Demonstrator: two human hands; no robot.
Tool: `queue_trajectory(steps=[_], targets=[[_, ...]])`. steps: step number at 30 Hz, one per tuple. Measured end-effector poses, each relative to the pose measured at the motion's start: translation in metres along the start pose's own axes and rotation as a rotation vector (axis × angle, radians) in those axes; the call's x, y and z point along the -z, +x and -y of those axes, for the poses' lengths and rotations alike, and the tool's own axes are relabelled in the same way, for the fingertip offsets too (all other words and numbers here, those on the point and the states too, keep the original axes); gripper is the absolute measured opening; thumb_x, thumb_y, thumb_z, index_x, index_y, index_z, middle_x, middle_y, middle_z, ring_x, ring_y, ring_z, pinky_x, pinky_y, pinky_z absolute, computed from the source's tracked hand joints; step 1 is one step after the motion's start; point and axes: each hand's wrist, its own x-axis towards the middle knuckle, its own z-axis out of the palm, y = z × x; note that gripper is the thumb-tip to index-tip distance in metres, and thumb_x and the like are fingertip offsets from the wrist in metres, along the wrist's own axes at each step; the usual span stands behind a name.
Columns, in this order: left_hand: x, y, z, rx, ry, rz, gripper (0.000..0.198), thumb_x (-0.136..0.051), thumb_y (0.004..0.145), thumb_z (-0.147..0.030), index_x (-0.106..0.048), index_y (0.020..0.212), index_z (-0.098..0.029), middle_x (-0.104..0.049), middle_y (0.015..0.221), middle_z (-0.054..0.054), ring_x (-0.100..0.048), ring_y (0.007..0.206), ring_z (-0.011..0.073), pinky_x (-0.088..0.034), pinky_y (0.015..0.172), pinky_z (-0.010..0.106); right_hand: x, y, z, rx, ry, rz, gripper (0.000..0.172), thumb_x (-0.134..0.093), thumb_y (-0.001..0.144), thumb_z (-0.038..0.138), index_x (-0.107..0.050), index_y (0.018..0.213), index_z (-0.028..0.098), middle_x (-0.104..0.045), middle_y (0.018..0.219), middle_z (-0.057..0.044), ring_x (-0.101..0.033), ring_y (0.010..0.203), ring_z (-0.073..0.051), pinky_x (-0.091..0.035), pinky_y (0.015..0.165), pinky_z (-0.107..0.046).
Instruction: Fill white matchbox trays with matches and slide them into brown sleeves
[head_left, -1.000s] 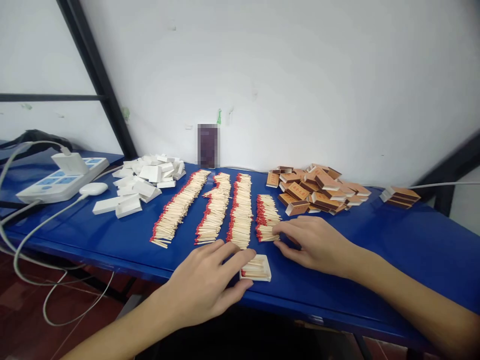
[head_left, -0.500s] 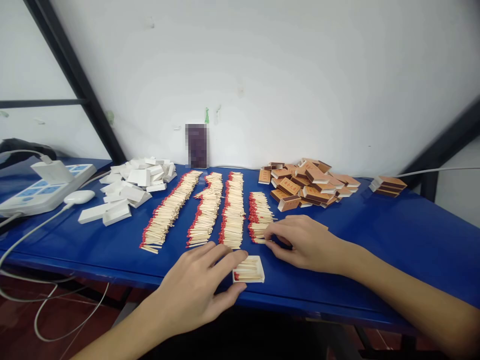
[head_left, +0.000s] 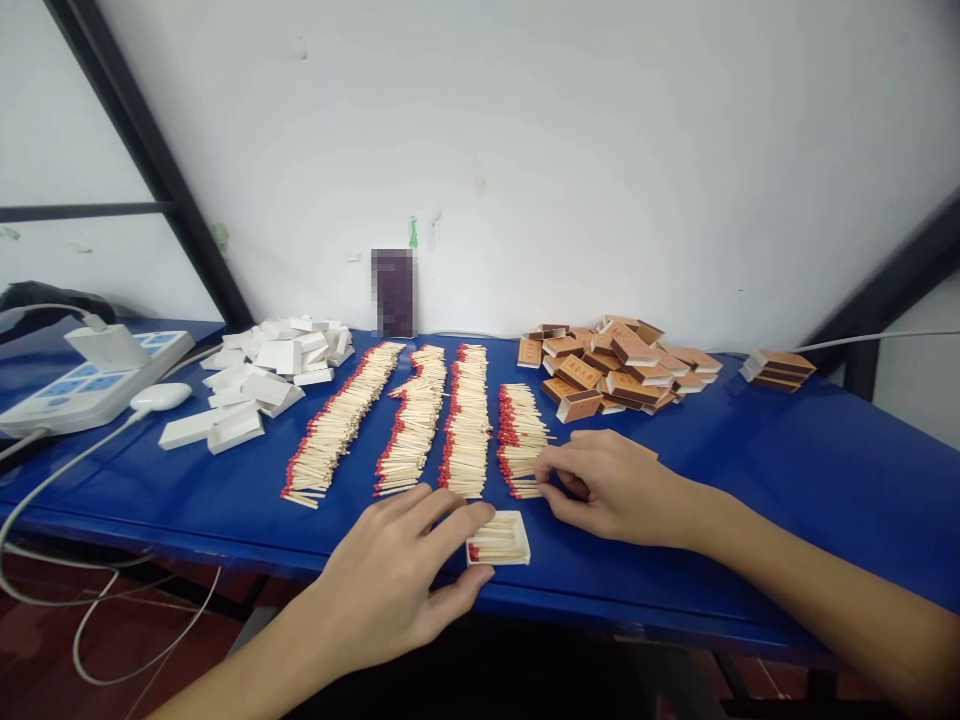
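Observation:
A white matchbox tray [head_left: 523,550] lies near the front edge of the blue table, with a few red-tipped matches inside. Thumb and index finger of my left hand [head_left: 409,575] grip its left end from both sides. To its upper right, my right hand [head_left: 611,485] pinches matches at the near end of the rightmost match row [head_left: 523,440]; how many is hidden by the fingers. Three longer match rows, the left [head_left: 341,425], the second [head_left: 412,430] and the third [head_left: 466,425], lie side by side with red heads to the left.
Spare white trays [head_left: 277,365] are heaped at the back left. Brown matchbox sleeves [head_left: 615,365] form a pile at the back right, beside a small stack of matchboxes [head_left: 778,370]. A power strip [head_left: 97,385] and white cables occupy the left side. A pixelated dark object [head_left: 394,292] leans on the wall.
My right hand has shifted slightly right and drawn the match ends nearest it a little toward me. The left hand and tray stay in place.

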Motion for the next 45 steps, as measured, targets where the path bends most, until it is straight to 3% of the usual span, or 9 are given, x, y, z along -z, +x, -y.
queue_trajectory(steps=[15, 45], targets=[[-0.001, -0.0001, -0.0003, -0.009, 0.027, -0.012, 0.029, -0.06, 0.098, -0.028, -0.054, 0.126, -0.023, -0.069, 0.113, 0.005, -0.067, 0.094, 0.024, -0.055, 0.077, 0.037, 0.0016, -0.0006, 0.0026, -0.012, 0.001, 0.053, 0.014, -0.051, 0.092, 0.023, -0.064, 0.087, 0.021, -0.057, 0.059, 0.003, -0.052, 0.058, -0.015, -0.029, 0.061, -0.028], [0.0017, 0.0014, -0.0017, -0.009, 0.044, 0.013, 0.037, -0.056, 0.1, -0.03, -0.047, 0.134, -0.021, -0.068, 0.115, 0.007, -0.067, 0.095, 0.0254, -0.056, 0.076, 0.038, 0.0023, 0.0007, 0.0052, -0.004, -0.009, 0.031, 0.017, -0.053, 0.091, 0.021, -0.067, 0.1, 0.021, -0.059, 0.064, 0.002, -0.053, 0.06, -0.016, -0.033, 0.062, -0.028]])
